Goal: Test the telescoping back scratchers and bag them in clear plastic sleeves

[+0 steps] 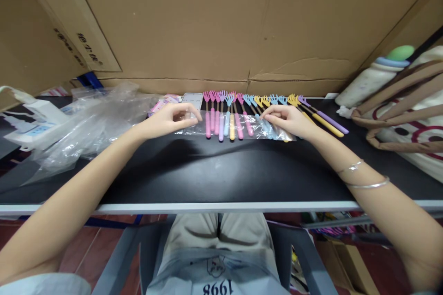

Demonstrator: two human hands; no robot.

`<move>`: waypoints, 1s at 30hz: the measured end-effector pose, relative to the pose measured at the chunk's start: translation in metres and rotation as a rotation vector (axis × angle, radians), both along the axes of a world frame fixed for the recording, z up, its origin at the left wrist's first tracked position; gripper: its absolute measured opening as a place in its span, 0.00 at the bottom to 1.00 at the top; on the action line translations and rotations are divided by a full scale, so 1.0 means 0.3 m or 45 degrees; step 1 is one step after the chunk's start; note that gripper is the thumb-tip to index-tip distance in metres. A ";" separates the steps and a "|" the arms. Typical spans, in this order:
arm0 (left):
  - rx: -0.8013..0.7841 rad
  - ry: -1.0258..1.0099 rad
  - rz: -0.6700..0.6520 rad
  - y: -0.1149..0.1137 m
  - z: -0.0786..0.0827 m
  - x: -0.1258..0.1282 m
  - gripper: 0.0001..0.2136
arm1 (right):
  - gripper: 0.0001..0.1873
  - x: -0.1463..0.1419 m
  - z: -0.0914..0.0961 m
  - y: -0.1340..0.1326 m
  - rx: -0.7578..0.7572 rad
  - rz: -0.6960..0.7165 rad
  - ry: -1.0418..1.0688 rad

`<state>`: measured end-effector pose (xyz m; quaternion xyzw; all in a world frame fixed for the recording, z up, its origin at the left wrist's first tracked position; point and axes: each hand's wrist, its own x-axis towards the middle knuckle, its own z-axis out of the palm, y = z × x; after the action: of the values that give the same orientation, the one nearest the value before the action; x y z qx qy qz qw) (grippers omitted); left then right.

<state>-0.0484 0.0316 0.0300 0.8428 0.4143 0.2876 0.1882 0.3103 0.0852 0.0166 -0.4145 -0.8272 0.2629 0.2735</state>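
Two hands, my left hand (169, 120) and right hand (293, 122), pinch the clear sleeve (256, 130), where an uneven tug could drag the claw-ended sticks (229, 100) askew.

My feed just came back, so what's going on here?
A person's left-hand grip and right-hand grip are both at a long, clear plastic sleeve; how firmly they pinch it is unclear. The sleeve lies across most handles in a row of pink, blue, purple and yellow claw-headed rods on the black tabletop. Crumpled translucent plastic bags lie to the left.
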 end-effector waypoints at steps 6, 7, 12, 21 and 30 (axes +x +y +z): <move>0.064 -0.050 0.115 -0.010 0.002 0.016 0.16 | 0.18 -0.008 0.004 -0.007 0.025 0.007 0.035; 0.084 -0.062 0.134 -0.012 0.005 0.018 0.15 | 0.18 -0.007 0.007 -0.007 0.028 0.005 0.049; 0.211 -0.256 0.239 -0.004 0.018 -0.003 0.13 | 0.17 0.007 0.026 -0.001 0.090 -0.110 0.254; 0.756 -0.358 0.541 -0.020 0.029 -0.019 0.05 | 0.14 0.018 0.008 0.021 0.323 -0.267 0.245; 1.002 0.430 0.368 -0.039 -0.043 0.068 0.12 | 0.09 -0.033 -0.008 -0.023 0.671 -0.172 -0.372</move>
<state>-0.0278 0.0200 0.0171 0.8187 0.4117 0.3050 -0.2591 0.3005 0.0783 0.0141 -0.4168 -0.8680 -0.0418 0.2666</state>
